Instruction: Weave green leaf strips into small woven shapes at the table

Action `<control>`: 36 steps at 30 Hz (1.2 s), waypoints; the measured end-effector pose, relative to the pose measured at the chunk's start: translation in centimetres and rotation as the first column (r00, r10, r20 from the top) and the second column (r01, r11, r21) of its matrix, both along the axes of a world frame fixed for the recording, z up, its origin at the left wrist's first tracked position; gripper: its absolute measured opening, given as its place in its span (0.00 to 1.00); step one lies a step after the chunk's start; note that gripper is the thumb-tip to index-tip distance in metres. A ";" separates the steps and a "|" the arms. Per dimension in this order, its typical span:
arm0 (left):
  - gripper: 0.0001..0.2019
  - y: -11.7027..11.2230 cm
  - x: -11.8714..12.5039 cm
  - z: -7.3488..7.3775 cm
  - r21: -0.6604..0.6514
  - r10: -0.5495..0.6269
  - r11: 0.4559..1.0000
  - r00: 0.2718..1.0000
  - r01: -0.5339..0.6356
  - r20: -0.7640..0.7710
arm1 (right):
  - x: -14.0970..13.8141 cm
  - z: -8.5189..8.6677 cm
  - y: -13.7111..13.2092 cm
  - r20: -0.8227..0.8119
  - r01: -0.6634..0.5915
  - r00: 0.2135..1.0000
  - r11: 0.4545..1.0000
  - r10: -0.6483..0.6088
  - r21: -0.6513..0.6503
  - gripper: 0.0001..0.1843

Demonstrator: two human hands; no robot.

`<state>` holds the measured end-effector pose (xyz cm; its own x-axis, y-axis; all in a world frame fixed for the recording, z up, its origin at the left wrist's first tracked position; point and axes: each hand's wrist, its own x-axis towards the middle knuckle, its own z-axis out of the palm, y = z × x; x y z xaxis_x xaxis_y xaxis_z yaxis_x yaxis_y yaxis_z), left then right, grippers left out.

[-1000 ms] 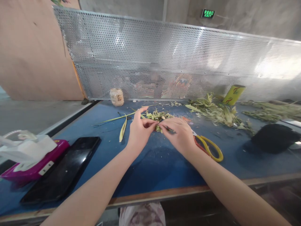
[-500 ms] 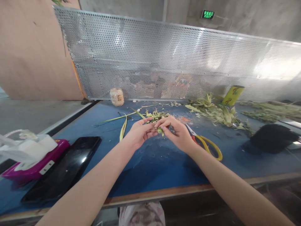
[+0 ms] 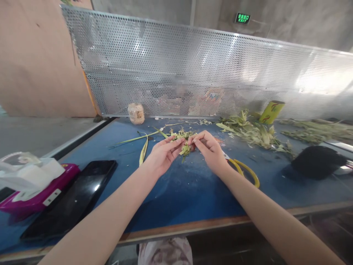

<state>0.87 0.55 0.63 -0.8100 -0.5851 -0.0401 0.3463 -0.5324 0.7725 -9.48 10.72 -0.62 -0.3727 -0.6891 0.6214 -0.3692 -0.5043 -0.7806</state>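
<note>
Between my two hands is a small bunch of green-yellow dried plant strips [image 3: 185,149], held over the blue table. My left hand [image 3: 164,152] pinches it from the left with thumb and fingers. From the right, my right hand [image 3: 207,148] has its thumb and forefinger pressed together at the bunch's edge; what exactly sits in that pinch is too small to make out. Just beyond the hands lies a pile of plant scraps [image 3: 180,134]. Scissors with yellow handles [image 3: 245,170] lie right of my right hand, their blades partly hidden by it.
Dried husks [image 3: 250,132] lie at the back right near a yellow-green box [image 3: 271,112]. A black object [image 3: 318,162] is at right. To the left are a phone [image 3: 73,198], a purple box [image 3: 41,195] and a roll of twine [image 3: 136,113]. A perforated metal screen [image 3: 165,66] stands behind.
My right hand has drawn slightly up and away from my left, its fingers now more upright. More of the plant bunch shows between the hands.
</note>
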 end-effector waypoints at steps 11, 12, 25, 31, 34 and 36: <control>0.10 0.1 0.0 -0.2 -0.140 0.107 0.985 0.993 -0.099 0.054 | -0.2 -0.2 0.8 -0.589 0.200 0.793 0.980 -0.153 0.015 0.06; 0.10 0.0 -0.1 -0.5 -0.184 0.121 0.977 0.990 -0.105 0.078 | -0.4 -0.4 0.8 -0.612 0.200 0.780 0.979 -0.130 0.046 0.06; 0.16 -1.5 -0.4 -2.3 -0.570 0.286 0.812 0.939 -0.130 0.193 | -2.4 -1.2 0.3 -0.701 0.248 0.712 0.945 -0.028 0.215 0.07; 0.09 -0.5 0.7 -1.2 -0.957 0.365 0.289 0.927 -0.025 0.086 | -2.2 -1.0 0.4 -0.719 0.296 0.692 0.934 -0.065 0.201 0.07; 0.09 -0.3 0.9 -1.2 -0.980 0.307 0.195 0.947 0.033 0.092 | -1.9 -1.0 0.4 -0.728 0.307 0.683 0.930 -0.068 0.202 0.08; 0.09 -0.3 0.9 -1.3 -0.978 0.287 0.195 0.950 0.070 0.125 | -1.7 -0.9 0.5 -0.744 0.300 0.666 0.931 -0.050 0.206 0.08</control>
